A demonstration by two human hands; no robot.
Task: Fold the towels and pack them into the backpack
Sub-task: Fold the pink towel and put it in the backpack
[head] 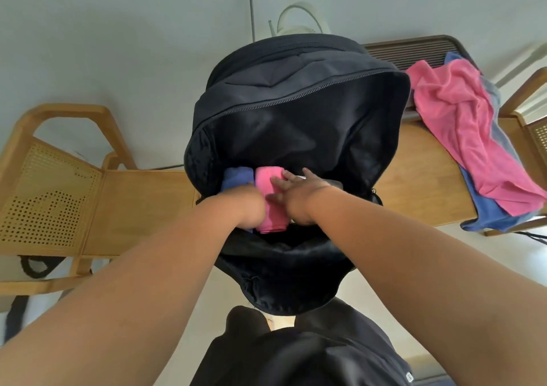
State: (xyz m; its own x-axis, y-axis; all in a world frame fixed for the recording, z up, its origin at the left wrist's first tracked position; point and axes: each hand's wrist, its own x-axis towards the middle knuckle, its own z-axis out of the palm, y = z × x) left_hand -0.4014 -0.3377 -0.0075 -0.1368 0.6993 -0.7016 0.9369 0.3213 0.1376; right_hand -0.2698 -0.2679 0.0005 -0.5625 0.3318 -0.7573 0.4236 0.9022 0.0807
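There is one black backpack (296, 89) in the centre of the frame. Inside it are two folded towels: one folded blue towel (236, 178) and one folded pink towel (268, 184). At the right of the frame lie three loose towels: one loose pink towel (467, 119), one loose blue towel (488, 208) and one grey towel (492, 95). Two hands are seen, the left hand (251, 205) and the right hand (299, 196). Two cane panels show, the left cane panel (44, 196) and the right cane panel (540, 139).

No legible text or labels anywhere.
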